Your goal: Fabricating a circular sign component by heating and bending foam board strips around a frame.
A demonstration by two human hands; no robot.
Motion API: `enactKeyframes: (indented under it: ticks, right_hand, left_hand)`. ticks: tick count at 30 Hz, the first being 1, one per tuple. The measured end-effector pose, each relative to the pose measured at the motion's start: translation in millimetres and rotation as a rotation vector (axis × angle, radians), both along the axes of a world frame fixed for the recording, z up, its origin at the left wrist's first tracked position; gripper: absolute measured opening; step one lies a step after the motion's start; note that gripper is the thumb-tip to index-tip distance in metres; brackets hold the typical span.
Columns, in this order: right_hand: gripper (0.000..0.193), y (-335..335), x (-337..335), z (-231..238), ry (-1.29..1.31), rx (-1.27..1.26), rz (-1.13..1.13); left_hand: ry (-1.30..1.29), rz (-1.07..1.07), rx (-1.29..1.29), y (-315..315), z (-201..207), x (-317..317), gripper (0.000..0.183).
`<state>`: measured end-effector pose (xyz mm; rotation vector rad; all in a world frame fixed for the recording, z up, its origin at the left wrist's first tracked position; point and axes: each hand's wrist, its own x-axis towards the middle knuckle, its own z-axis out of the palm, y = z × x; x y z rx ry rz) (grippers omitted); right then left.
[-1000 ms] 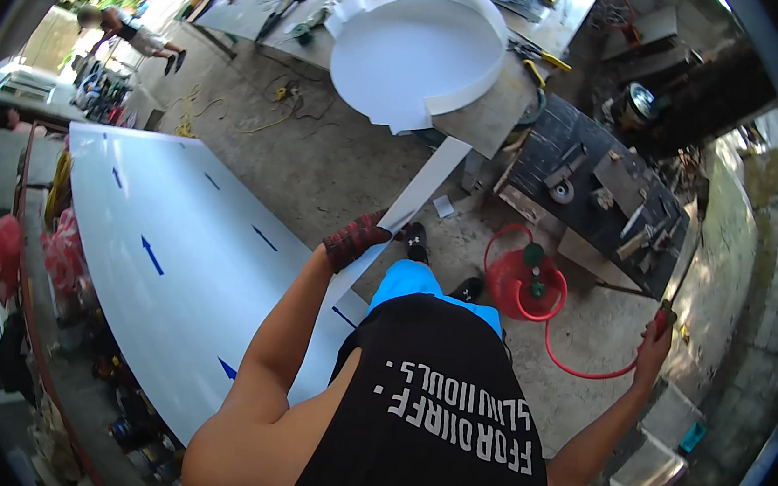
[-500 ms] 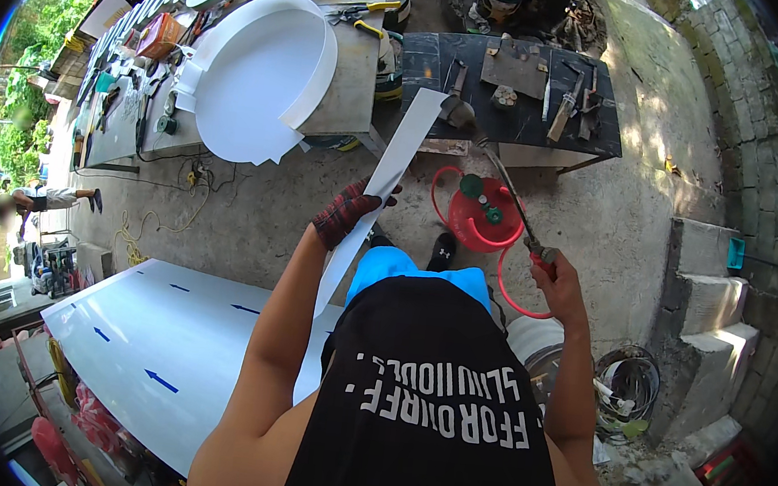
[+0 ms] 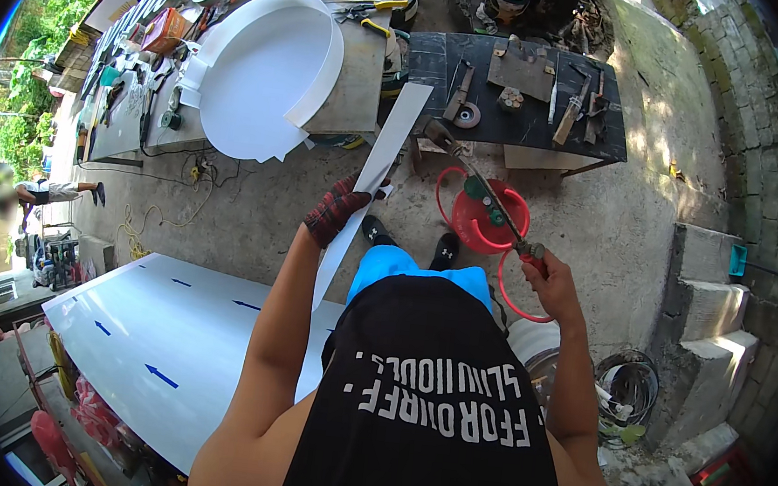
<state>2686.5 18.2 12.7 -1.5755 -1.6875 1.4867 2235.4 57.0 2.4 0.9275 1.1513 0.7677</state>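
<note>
The gloved left hand holds a long white strip aslant, its far end showing against the left edge of the black desk. The bare right hand grips a torch, its nozzle apart from the strip, near that desk's near left corner. A round white piece overhangs the pale desk's near edge; yellow-handled pliers lie toward its right edge.
</note>
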Motion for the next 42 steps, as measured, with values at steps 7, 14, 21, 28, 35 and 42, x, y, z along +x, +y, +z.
enactKeyframes:
  ticks: [7,14,21,28,35,42]
  right_hand:
    - [0.022,3,-7,13,0.093,-0.075,-0.039]
    - [0.022,5,-4,9,0.086,-0.131,-0.082]
    - [0.026,2,-1,4,0.083,-0.132,-0.020]
    - [0.031,-1,-2,-4,0.115,-0.171,-0.053]
    - [0.032,1,-2,-3,0.099,-0.185,-0.071]
    - [0.031,0,-2,1,0.114,-0.178,-0.064]
  left_hand:
    - [0.006,0.040,-0.044,-4,3,-5,0.062]
    - [0.059,-0.001,-0.011,-5,-5,-11,0.060]
    - [-0.005,0.007,-0.054,-6,-4,-13,0.060]
    - [0.024,-0.015,-0.040,-5,-4,-16,0.060]
    - [0.002,-0.015,-0.042,-5,-6,-15,0.061]
    - [-0.003,-0.003,-0.034,-3,-12,-12,0.059]
